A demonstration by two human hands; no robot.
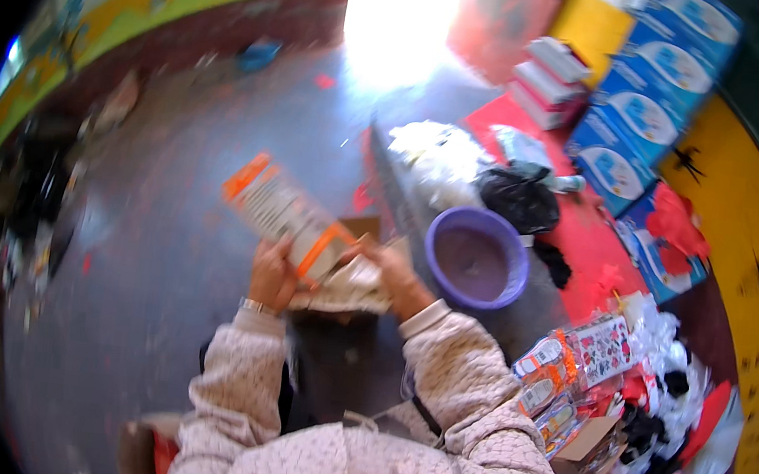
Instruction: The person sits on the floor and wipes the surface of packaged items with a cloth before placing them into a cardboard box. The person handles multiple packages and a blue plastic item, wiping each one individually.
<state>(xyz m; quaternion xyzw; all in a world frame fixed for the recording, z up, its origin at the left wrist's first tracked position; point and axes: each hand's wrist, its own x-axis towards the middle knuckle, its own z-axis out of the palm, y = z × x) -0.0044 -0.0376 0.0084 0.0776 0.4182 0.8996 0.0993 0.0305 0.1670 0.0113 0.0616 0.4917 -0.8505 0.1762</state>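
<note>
— Left hand (272,273): what's it on?

— Closed round the lower edge of a flat pack (286,215), white with orange ends. Pack is held up, tilted, top end pointing up-left, over the grey floor (164,241). Wrist has a bracelet (252,306).

— Right hand (391,274)?

— Fingers curled, pinching the pack's right end, where the orange band is. Grip looks closed but blur hides the fingertips. Both sleeves (457,377) are pale pink quilted.

— Anything under the hands?

— Crumpled pale packet stuff (350,288), touching the underside of the right hand, just below the pack. Brown cardboard (364,227) peeks out behind.

— Around?

— Purple bowl (476,257) just right of the right hand, apart from it. Black bag (520,199) behind the bowl, white bag (440,155) left of that. Both near a red mat (585,242).

— Far right?

— Blue-and-white boxes (658,91) stacked along the yellow wall (753,242). Small boxes (547,80) piled left of them.

— Lower right?

— Heap of printed packs (571,362), orange-edged, beside the right elbow, with red, white and black scraps (669,410) past them. Can't tell what the scraps are.
</note>
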